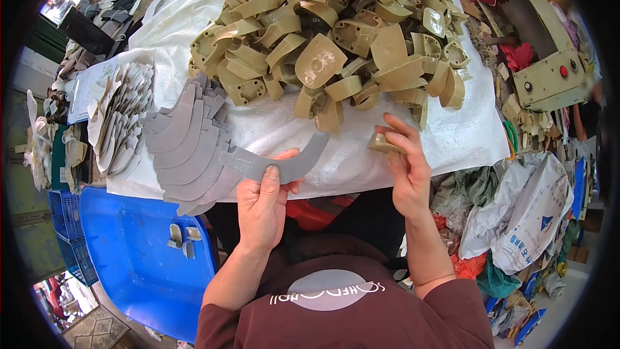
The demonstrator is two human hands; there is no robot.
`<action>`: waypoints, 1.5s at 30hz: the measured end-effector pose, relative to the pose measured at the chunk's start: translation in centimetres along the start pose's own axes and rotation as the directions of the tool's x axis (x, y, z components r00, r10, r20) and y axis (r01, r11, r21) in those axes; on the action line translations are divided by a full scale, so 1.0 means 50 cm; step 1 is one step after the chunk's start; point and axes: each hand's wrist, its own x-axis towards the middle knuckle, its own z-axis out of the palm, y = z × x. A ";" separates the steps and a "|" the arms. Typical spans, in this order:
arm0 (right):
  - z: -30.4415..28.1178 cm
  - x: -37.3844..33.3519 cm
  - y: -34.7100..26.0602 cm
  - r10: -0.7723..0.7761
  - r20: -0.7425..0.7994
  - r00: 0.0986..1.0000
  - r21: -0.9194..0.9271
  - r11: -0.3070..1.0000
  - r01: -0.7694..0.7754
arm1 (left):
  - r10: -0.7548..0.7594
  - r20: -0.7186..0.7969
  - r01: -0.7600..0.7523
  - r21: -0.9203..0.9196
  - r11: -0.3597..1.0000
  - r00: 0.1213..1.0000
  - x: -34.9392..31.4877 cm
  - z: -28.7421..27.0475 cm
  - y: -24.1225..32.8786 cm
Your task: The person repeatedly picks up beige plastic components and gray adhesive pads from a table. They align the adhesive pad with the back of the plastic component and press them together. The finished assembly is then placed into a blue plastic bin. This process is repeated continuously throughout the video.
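My left hand [263,210] pinches a curved grey strip [300,163] of thin material between thumb and fingers, above the white sheet's near edge. In my right hand [411,174] a small olive-tan shoe heel [385,143] is gripped by the fingertips, apart from the strip. Ahead lies a big heap of glossy olive-tan shoe heels [321,60]. Left of my left hand, more curved grey pieces [187,145] overlap in a fanned stack.
A white woven sheet [475,130] covers the work surface. Layered pale pieces [121,119] stand at its left. Below is a blue plastic tub [145,291] holding several small heels [183,236]. White sacks [533,213] and a control box [549,81] are at the right.
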 end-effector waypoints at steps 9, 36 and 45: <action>0.077 0.027 -0.113 -0.297 -0.011 0.955 0.221 0.931 0.292 | -0.029 0.048 0.031 -0.045 0.998 0.998 -0.021 0.030 0.003; 0.090 0.032 -0.103 -0.451 0.088 0.888 -0.367 0.814 0.450 | 0.338 0.112 -0.313 0.714 0.626 0.934 -0.028 0.023 0.072; 0.073 0.037 -0.138 -0.276 0.299 0.913 -0.484 0.781 0.394 | 0.463 0.277 -0.464 0.808 0.362 0.842 -0.028 0.034 0.043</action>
